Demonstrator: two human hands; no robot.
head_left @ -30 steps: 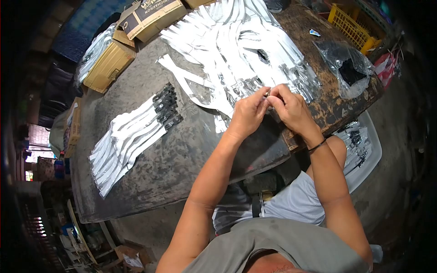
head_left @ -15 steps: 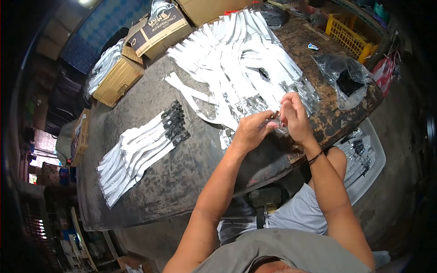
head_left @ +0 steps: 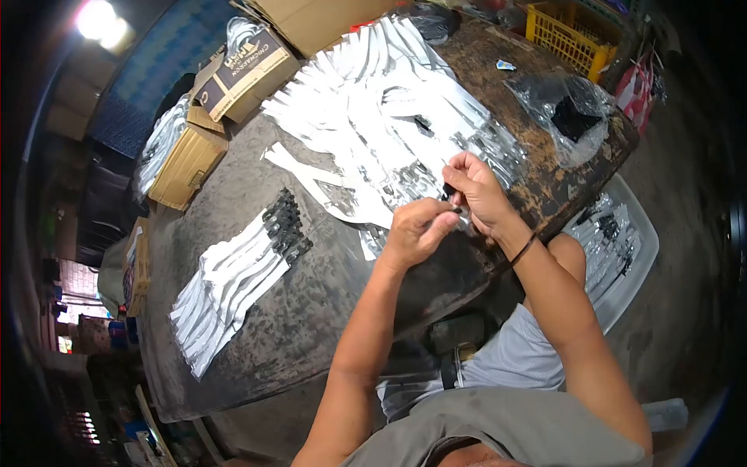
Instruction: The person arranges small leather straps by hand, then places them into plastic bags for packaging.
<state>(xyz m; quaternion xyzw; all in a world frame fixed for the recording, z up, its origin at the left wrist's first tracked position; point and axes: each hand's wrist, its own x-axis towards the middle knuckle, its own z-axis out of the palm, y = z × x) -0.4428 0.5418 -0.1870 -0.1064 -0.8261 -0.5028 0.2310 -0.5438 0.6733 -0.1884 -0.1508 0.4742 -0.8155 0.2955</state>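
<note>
My left hand (head_left: 420,231) is closed in a pinch at the table's near edge, with a small dark piece (head_left: 457,209) at its fingertips. Close beside it, my right hand (head_left: 480,194) grips a small black plastic piece (head_left: 448,190) between thumb and fingers. Whether the two pieces are joined cannot be made out. Just beyond both hands spreads a large pile of white straps (head_left: 373,101), many with clear wrapping and dark fittings at their near ends. To the left lies a smaller fanned stack of white straps (head_left: 233,272) with black buckle-like ends (head_left: 286,226).
Cardboard boxes (head_left: 187,167) holding white straps stand along the table's far left. A clear plastic bag (head_left: 572,117) with something black inside lies at the right. Below the right edge is a translucent tub (head_left: 642,257) of wrapped pieces. A yellow crate (head_left: 568,35) stands behind.
The view has shifted slightly. My hands have drawn a little apart, and the small black piece in my right fingers now shows. My right hand has turned and its fingers have curled more.
</note>
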